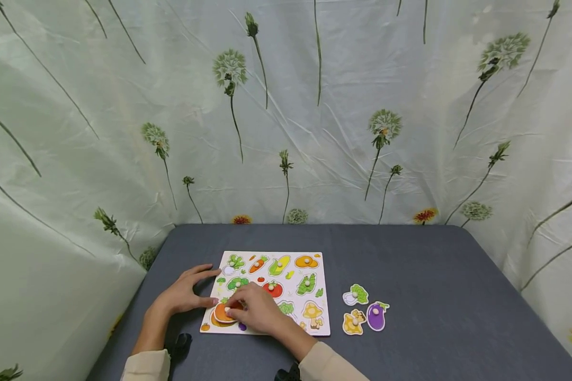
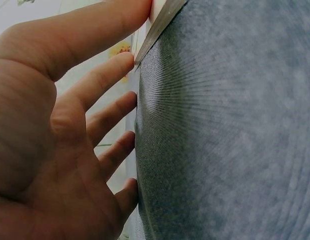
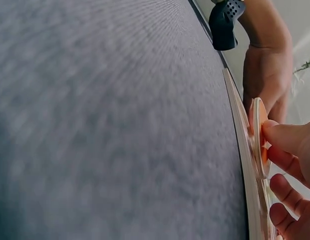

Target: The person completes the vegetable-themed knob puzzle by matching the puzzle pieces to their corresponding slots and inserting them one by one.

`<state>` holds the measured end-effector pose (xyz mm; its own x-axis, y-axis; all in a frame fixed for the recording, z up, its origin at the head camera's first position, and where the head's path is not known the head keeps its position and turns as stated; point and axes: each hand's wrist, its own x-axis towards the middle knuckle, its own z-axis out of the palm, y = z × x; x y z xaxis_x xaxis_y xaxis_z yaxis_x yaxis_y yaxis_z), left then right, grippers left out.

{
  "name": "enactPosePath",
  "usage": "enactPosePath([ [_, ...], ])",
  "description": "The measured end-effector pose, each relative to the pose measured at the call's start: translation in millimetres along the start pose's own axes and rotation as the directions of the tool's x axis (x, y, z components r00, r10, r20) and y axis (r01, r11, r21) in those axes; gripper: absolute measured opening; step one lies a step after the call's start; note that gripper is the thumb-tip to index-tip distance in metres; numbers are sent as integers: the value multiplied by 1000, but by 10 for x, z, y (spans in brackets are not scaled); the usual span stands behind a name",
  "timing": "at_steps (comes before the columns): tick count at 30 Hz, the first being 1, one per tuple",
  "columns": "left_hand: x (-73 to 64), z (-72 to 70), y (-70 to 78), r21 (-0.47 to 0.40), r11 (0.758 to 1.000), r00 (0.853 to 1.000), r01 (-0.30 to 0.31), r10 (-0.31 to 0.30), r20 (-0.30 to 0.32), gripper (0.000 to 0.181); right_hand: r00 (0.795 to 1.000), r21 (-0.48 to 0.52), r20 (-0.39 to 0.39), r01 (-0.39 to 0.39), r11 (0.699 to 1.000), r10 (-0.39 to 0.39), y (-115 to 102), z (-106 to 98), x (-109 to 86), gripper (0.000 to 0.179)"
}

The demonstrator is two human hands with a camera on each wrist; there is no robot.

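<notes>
A white wooden knob puzzle board (image 1: 293, 259) with vegetable pictures lies on the table. Over its near left corner my right hand (image 1: 257, 309) pinches the knob of an orange pumpkin piece (image 1: 221, 313). In the right wrist view that pumpkin piece (image 3: 257, 125) is tilted and partly off the board, thumb and forefinger on it. Spread fingers of my left hand (image 1: 186, 291) touch the board's left edge, thumb near the pumpkin. Carrot, corn, tomato (image 1: 273, 289) and peas (image 1: 307, 284) pictures with knobs show on the board. My right hand hides part of the lower row.
Right of the board lie three loose pieces: a green-and-white leafy vegetable (image 1: 356, 295), a yellow mushroom (image 1: 353, 322) and a purple eggplant (image 1: 376, 316). The dark grey table (image 1: 434, 296) meets a dandelion-print curtain (image 1: 333, 159) behind and at the sides.
</notes>
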<state>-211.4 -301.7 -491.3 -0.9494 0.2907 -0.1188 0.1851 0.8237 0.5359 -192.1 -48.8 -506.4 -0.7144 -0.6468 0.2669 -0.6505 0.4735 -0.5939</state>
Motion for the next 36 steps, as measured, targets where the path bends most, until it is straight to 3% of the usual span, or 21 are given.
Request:
enactPosePath([
  [12, 7, 11, -2, -4, 1000, 1000, -7, 7, -10, 81, 999, -38, -30, -37, 999, 36, -91, 126, 87, 8],
  [23, -6, -11, 16, -3, 1000, 1000, -22, 22, -12, 82, 997, -52, -29, -74, 996, 73, -114, 120, 74, 6],
  [36, -8, -9, -7, 0, 999, 999, -38, 38, -2, 81, 1000, -146, 8, 20, 989, -19, -103, 132, 69, 8],
])
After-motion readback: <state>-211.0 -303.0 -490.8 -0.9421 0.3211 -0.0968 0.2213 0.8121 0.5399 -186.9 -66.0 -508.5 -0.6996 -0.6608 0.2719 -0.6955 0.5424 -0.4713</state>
